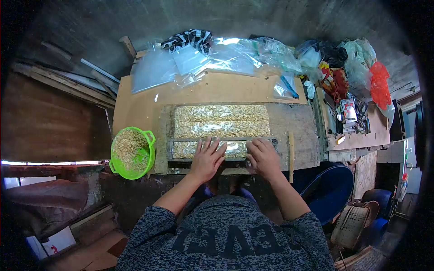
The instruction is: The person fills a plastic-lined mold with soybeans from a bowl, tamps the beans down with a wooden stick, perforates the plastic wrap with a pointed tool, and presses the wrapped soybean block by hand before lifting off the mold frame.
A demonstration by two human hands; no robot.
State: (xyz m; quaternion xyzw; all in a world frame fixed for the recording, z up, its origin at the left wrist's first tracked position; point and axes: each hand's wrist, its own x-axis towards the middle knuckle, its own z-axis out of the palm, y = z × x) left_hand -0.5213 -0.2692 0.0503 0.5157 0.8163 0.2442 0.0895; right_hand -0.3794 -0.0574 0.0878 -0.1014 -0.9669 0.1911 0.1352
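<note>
Left grip [209, 158], spread open, and right grip [262, 156], half-open, touch the film-covered beige grainy strip [184, 148] inside a grey rectangular frame [170, 150].

Your shirt [226, 235] is mottled dark grey with black lettering; the basin [149, 158] is lime green, the scoop [140, 156] green too.

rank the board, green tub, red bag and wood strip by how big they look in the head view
1. board, by far
2. green tub
3. red bag
4. wood strip, long but very thin
</note>
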